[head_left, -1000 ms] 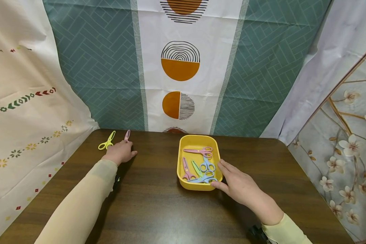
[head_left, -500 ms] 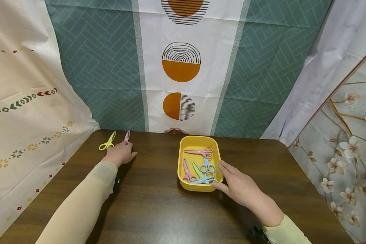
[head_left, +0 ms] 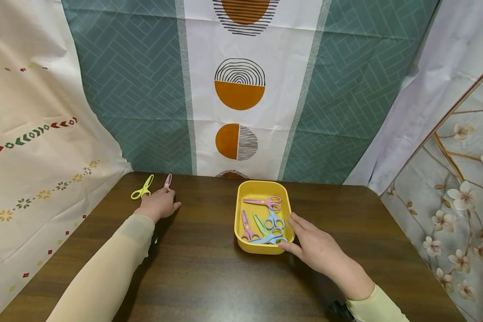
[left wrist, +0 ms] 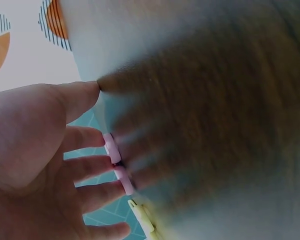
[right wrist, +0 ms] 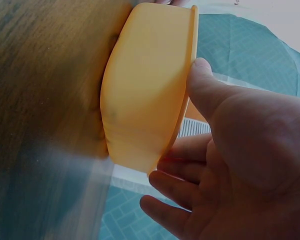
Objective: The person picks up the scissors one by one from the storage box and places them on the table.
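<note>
At the far left of the table, my left hand (head_left: 157, 205) rests with straight fingers on the purple scissors (head_left: 167, 181). In the left wrist view, the fingertips touch their pink-purple handles (left wrist: 111, 148), and the thumb stays apart with its tip down. Beside them lie yellow scissors (head_left: 143, 188), partly behind the hand. My right hand (head_left: 319, 246) rests on the near right corner of a yellow bin (head_left: 261, 184), thumb and extended fingers touching its rim. Inside are pink scissors (head_left: 247, 227), more pink scissors (head_left: 261, 202), green scissors (head_left: 260, 224) and light-blue scissors (head_left: 272, 235).
The dark wooden table (head_left: 209, 268) ends at a green and white patterned cloth (head_left: 237, 147) behind. A cream cloth (head_left: 52, 156) hangs on the left, and a floral cloth (head_left: 459, 214) on the right.
The view tilts up very slightly. Both hands, the bin and the scissors stay where they were.
</note>
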The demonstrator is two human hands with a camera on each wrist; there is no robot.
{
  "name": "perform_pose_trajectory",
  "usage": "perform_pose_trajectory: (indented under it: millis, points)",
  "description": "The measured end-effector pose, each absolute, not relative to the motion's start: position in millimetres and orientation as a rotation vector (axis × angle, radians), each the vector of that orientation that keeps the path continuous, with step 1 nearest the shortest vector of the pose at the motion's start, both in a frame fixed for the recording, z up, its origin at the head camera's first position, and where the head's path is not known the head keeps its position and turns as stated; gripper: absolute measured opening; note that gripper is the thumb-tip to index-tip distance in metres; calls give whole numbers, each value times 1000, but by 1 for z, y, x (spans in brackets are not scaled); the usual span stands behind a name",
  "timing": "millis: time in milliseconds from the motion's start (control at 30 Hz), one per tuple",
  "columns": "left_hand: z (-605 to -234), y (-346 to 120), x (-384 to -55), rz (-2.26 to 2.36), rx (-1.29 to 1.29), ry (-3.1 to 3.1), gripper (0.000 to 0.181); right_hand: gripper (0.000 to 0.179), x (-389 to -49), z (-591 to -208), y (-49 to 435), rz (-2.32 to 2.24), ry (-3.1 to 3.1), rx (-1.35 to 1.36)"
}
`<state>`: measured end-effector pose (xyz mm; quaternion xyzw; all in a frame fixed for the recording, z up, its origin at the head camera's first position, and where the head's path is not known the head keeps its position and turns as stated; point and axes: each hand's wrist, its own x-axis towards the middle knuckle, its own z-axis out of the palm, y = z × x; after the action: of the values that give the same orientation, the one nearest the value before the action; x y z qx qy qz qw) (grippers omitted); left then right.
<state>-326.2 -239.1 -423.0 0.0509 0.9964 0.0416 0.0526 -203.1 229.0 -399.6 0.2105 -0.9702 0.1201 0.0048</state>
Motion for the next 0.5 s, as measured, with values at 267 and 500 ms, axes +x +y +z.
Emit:
perform_pose_trajectory:
  millis: [267, 500]
  points:
    - [-422, -239, -328, 109, 158, 3039, 58, 91, -203, -400, 229, 376, -3035, 665]
    - [-420, -237, -327, 141, 142, 3054, 62, 90, -203, -399, 230, 385, -3041, 661]
